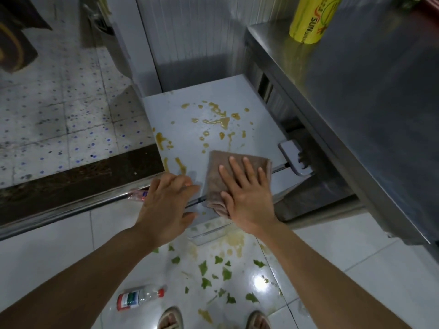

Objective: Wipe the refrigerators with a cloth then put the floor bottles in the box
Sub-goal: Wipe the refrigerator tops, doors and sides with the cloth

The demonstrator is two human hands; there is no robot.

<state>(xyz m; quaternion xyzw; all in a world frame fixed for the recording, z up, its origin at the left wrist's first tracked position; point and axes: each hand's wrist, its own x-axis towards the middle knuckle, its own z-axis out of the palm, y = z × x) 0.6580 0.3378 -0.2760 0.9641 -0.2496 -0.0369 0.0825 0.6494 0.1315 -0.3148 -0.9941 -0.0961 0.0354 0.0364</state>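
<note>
A low white refrigerator top point(251, 108) lies below me, spattered with yellow-brown spills. A folded brown cloth point(218, 169) lies on its near part, and my right hand point(247, 188) presses flat on the cloth with straight fingers. My left hand point(168, 205) rests beside it at the refrigerator's near left corner, fingers relaxed and holding nothing. An empty clear bottle with a red cap point(139, 296) lies on the floor tiles near my feet. Another clear bottle point(137, 194) lies partly hidden behind my left hand by the metal rail.
A steel counter point(356, 96) with a yellow roll point(313, 17) stands at the right, above a grey handle point(294, 157). Green leaf scraps point(225, 274) and spill stains litter the white floor. A metal threshold point(71, 210) and a speckled tiled floor point(59, 115) lie to the left.
</note>
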